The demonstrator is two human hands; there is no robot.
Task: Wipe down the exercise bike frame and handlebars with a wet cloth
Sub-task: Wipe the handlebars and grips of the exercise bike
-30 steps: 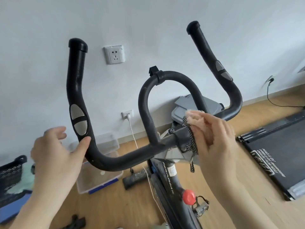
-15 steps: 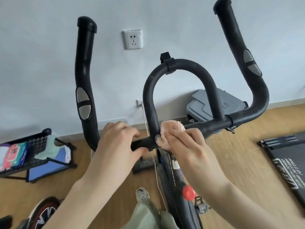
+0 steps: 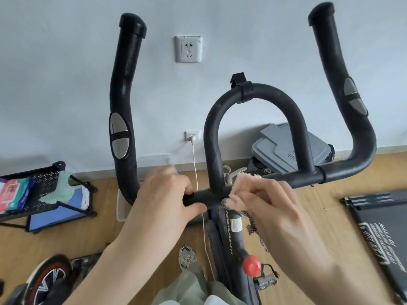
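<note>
The left hand [image 3: 163,201] is curled round the low middle bar of the handlebars [image 3: 204,197], bracing it. The right hand [image 3: 271,208] pinches a pink cloth [image 3: 239,190] and presses it to the joint where the centre loop [image 3: 255,93] meets that bar, just above the frame [image 3: 233,227]. The 2 hands are close together but not touching.

To wipe this joint well, I would wrap the cloth round the tube and twist it to reach the underside. The left hand should steady the bar, then shift so its covered patch gets wiped too. The 2 upright horns look unwiped, though I cannot tell.

There is wooden floor [image 3: 88,234] below, with a black mesh rack [image 3: 41,194] on the left and a treadmill [image 3: 383,227] on the right. On the pale wall are a wall socket [image 3: 188,49] and a plugged-in white cable [image 3: 196,164].
</note>
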